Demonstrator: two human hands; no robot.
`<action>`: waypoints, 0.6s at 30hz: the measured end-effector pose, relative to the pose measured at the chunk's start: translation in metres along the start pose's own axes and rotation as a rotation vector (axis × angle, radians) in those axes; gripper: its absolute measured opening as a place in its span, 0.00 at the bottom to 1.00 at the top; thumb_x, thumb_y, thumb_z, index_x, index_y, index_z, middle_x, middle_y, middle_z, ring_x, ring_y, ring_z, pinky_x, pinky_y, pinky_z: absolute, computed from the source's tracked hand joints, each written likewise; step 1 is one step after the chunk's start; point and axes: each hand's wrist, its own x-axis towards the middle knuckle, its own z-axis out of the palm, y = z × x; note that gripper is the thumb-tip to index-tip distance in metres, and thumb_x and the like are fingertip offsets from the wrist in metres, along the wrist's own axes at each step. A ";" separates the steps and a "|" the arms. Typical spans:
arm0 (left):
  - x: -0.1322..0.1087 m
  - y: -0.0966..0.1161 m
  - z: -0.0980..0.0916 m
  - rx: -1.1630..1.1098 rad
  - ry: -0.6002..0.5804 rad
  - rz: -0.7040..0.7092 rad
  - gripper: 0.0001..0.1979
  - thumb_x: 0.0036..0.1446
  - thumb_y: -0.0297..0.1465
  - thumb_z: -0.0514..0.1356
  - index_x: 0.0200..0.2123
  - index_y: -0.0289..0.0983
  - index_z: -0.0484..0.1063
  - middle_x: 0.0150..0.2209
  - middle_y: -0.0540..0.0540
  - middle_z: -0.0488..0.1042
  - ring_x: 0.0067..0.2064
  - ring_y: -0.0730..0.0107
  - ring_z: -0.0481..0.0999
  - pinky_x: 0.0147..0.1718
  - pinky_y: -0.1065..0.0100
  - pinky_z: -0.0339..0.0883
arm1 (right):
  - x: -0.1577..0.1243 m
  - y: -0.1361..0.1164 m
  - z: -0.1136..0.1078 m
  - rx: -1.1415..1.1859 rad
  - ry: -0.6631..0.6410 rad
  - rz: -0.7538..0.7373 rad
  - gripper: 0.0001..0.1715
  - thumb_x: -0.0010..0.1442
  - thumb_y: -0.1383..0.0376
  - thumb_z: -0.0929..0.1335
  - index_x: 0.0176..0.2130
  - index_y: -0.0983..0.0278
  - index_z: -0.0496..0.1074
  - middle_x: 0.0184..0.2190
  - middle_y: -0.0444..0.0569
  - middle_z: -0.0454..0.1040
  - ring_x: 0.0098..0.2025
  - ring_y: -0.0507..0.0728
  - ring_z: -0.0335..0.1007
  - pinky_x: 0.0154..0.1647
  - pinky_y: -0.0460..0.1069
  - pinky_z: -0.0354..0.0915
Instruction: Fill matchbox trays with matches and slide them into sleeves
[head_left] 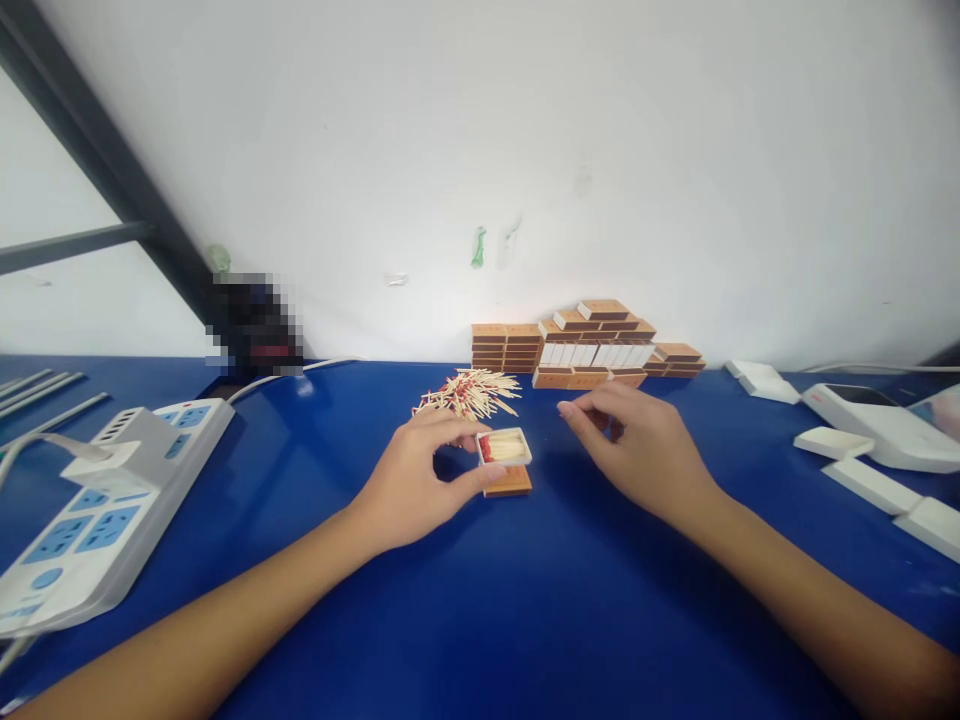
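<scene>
My left hand grips a small white matchbox tray by its left end, between thumb and fingers. Matches lie side by side in the tray, red heads toward my left hand. Just below the tray is an orange-brown matchbox sleeve, partly covered by it. To the right, my right hand hovers apart from the tray with thumb and forefinger pinched together. Whatever may be between those fingertips is too small to make out. Behind my left hand lies a loose heap of red-headed matches.
Matchboxes are stacked against the white wall, with white trays set among them. On the left sits a power strip with a plugged-in adapter. White boxes and a white device rest at the right of the blue table.
</scene>
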 end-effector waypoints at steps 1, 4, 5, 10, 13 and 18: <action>0.000 0.000 0.000 -0.006 -0.011 0.007 0.11 0.61 0.39 0.70 0.43 0.41 0.80 0.40 0.47 0.80 0.43 0.62 0.77 0.47 0.58 0.71 | 0.001 0.000 -0.001 -0.012 -0.004 0.011 0.16 0.69 0.58 0.68 0.31 0.61 0.74 0.26 0.45 0.74 0.27 0.55 0.67 0.32 0.52 0.62; 0.000 -0.003 0.000 0.011 0.026 0.007 0.12 0.61 0.40 0.69 0.44 0.41 0.80 0.38 0.47 0.80 0.42 0.63 0.76 0.44 0.59 0.70 | 0.006 0.004 -0.007 -0.010 -0.024 0.147 0.16 0.67 0.56 0.69 0.30 0.61 0.76 0.24 0.44 0.75 0.26 0.55 0.67 0.29 0.51 0.61; 0.000 -0.004 0.000 0.017 0.032 0.008 0.12 0.61 0.41 0.69 0.44 0.41 0.80 0.37 0.47 0.79 0.42 0.63 0.76 0.43 0.60 0.70 | 0.008 0.006 -0.009 0.000 -0.023 0.207 0.16 0.66 0.56 0.69 0.30 0.61 0.77 0.24 0.44 0.75 0.25 0.55 0.67 0.28 0.51 0.60; 0.001 -0.008 -0.003 0.023 0.029 0.031 0.13 0.62 0.40 0.69 0.46 0.41 0.80 0.38 0.48 0.79 0.41 0.64 0.75 0.46 0.60 0.69 | 0.023 0.009 -0.009 0.063 -0.062 0.277 0.16 0.64 0.54 0.70 0.31 0.62 0.78 0.22 0.44 0.74 0.24 0.54 0.66 0.26 0.50 0.58; 0.004 -0.011 -0.006 0.074 0.123 -0.041 0.14 0.61 0.40 0.69 0.48 0.42 0.81 0.37 0.48 0.78 0.40 0.64 0.74 0.42 0.61 0.68 | 0.036 0.001 0.009 0.121 -0.268 0.235 0.13 0.62 0.57 0.70 0.31 0.62 0.78 0.22 0.44 0.74 0.25 0.53 0.66 0.26 0.49 0.58; 0.006 -0.017 -0.008 0.128 0.140 -0.065 0.14 0.61 0.38 0.69 0.49 0.43 0.81 0.37 0.49 0.78 0.40 0.64 0.73 0.40 0.63 0.66 | 0.053 -0.012 0.041 0.062 -0.454 0.278 0.10 0.62 0.59 0.72 0.32 0.63 0.77 0.27 0.46 0.78 0.29 0.54 0.70 0.29 0.49 0.60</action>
